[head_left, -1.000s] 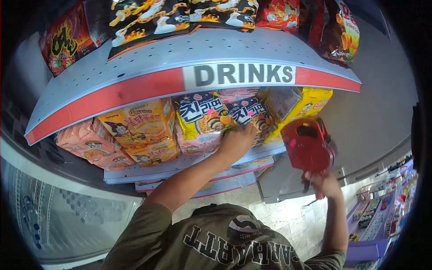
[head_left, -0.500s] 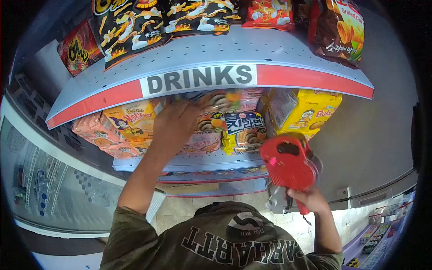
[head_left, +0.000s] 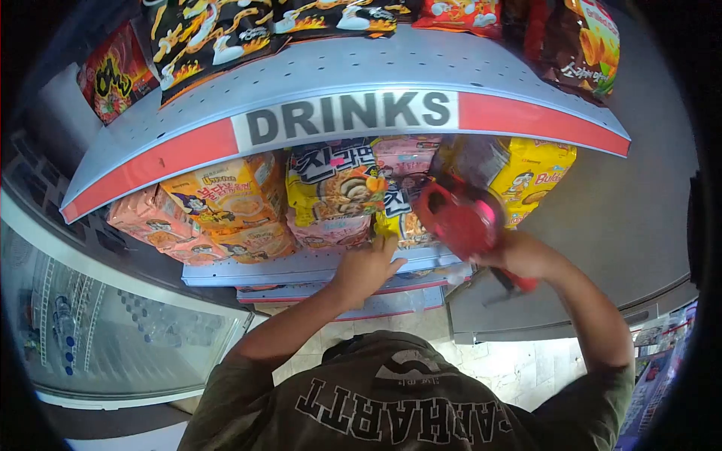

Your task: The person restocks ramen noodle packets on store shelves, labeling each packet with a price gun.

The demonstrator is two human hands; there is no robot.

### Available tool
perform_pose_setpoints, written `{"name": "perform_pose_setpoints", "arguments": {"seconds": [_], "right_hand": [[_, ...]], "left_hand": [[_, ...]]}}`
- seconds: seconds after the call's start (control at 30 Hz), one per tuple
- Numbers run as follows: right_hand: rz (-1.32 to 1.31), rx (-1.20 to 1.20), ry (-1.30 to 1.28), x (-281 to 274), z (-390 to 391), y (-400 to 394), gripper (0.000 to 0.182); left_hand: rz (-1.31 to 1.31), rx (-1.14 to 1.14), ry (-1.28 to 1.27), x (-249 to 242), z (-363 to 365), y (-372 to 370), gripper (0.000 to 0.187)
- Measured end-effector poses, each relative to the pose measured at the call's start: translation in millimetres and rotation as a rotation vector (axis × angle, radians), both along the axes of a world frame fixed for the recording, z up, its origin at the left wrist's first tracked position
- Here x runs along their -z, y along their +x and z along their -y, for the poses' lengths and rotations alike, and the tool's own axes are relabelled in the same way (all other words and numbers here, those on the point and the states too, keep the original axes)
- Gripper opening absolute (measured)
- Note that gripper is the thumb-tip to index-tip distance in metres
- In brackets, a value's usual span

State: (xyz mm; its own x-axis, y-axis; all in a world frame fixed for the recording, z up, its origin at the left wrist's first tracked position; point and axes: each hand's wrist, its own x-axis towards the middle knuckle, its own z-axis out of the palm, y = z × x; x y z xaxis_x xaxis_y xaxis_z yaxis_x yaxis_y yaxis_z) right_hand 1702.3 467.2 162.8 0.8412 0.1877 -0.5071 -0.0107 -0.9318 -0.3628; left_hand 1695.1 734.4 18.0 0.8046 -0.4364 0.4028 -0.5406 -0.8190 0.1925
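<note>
My right hand (head_left: 519,255) is wrapped round the handle of a red price-label gun (head_left: 466,222), raised in front of the lower shelf's noodle packs and partly blurred. My left hand (head_left: 366,270) touches the lower edge of a blue-and-yellow noodle pack (head_left: 395,225) with its fingertips, thumb apart. The label gun covers part of that pack. Just left of it, another blue-and-yellow pack (head_left: 335,180) lies on top of pink packs (head_left: 331,231), with a small pink mark on its front.
Orange noodle packs (head_left: 226,195) and pink multipacks (head_left: 154,218) fill the shelf's left side; a yellow multipack (head_left: 519,180) stands right. Above, the shelf edge with a DRINKS sign (head_left: 350,119) juts out under snack bags (head_left: 214,37). A glass-door fridge (head_left: 143,331) is at left.
My left hand has moved down and right, from the left stack to the neighbouring pack's lower edge. The label gun has moved up and left towards that pack. The left stack's top pack now shows.
</note>
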Motion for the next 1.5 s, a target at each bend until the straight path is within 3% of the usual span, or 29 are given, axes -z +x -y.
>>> {"name": "perform_pose_setpoints", "arguments": {"seconds": [0.2, 0.3, 0.33, 0.47, 0.53, 0.67, 0.77, 0.83, 0.87, 0.93, 0.97, 1.03, 1.17, 1.27, 1.3, 1.33, 1.43, 1.5], "right_hand": [[0.065, 0.248, 0.257, -1.6, 25.9, -48.2, 0.027], [0.158, 0.244, 0.381, 9.6, 22.2, -48.8, 0.021], [0.193, 0.226, 0.425, 11.9, 21.1, -48.9, 0.019], [0.266, 0.192, 0.323, 3.1, 19.8, -62.5, 0.022], [0.332, 0.23, 0.261, 4.8, 29.1, -78.8, 0.024], [0.558, 0.347, 0.477, 2.3, 44.5, -109.1, 0.031], [0.38, 0.417, 0.536, -7.7, 52.0, -113.1, 0.038], [0.359, 0.337, 0.487, 1.4, 41.9, -99.1, 0.032], [0.351, 0.3, 0.459, 1.0, 34.0, -90.6, 0.03], [0.087, 0.244, 0.211, -15.9, 5.8, -66.7, 0.038], [0.109, 0.218, 0.265, -1.4, 5.5, -55.8, 0.039], [0.111, 0.164, 0.321, 34.5, 1.2, -23.7, 0.043], [0.186, 0.042, 0.307, 45.5, -21.8, 24.1, 0.052], [0.019, -0.082, 0.147, 50.0, -14.0, 27.1, 0.054], [0.1, -0.087, 0.14, 42.5, -10.8, 11.2, 0.05], [0.056, -0.075, 0.144, 29.3, -4.4, -2.4, 0.046], [-0.03, 0.087, 0.166, 20.8, 24.0, -33.9, 0.035], [0.005, 0.192, 0.204, 21.9, 31.0, -44.7, 0.03]], "left_hand": [[0.209, -0.013, 0.113, 5.0, 15.9, 39.0, 0.045], [-0.037, -0.054, 0.024, -12.0, 20.7, 40.2, 0.043], [0.017, -0.033, -0.01, -5.3, 21.8, 45.9, 0.04], [0.189, 0.014, -0.052, 18.0, 25.3, 54.5, 0.027], [0.254, 0.061, -0.076, -3.6, 26.1, 28.4, 0.027], [0.154, 0.229, -0.43, -71.0, 2.9, -40.8, 0.019], [0.188, 0.236, -0.515, -136.1, -26.5, -73.8, 0.017], [0.284, 0.124, -0.108, -172.0, -52.6, -79.2, 0.02], [0.391, 0.024, -0.102, -171.7, -55.5, -70.1, 0.021], [0.576, -0.098, -0.13, -153.4, -66.1, -32.1, 0.019], [0.652, -0.123, -0.161, -135.9, -74.6, -7.8, 0.018], [0.622, -0.16, -0.113, -108.7, -86.8, 22.1, 0.018], [0.518, -0.296, -0.027, -102.7, -72.6, 10.9, 0.023], [0.236, -0.299, -0.017, -95.0, -38.4, -22.5, 0.036], [0.168, -0.144, -0.086, -73.6, -31.6, -29.9, 0.039], [0.1, 0.008, -0.156, -46.6, -26.4, -29.7, 0.043], [-0.145, -0.044, 0.021, -3.3, -4.0, -12.4, 0.041], [0.023, -0.009, 0.073, 4.0, 10.3, 2.7, 0.036]]}}
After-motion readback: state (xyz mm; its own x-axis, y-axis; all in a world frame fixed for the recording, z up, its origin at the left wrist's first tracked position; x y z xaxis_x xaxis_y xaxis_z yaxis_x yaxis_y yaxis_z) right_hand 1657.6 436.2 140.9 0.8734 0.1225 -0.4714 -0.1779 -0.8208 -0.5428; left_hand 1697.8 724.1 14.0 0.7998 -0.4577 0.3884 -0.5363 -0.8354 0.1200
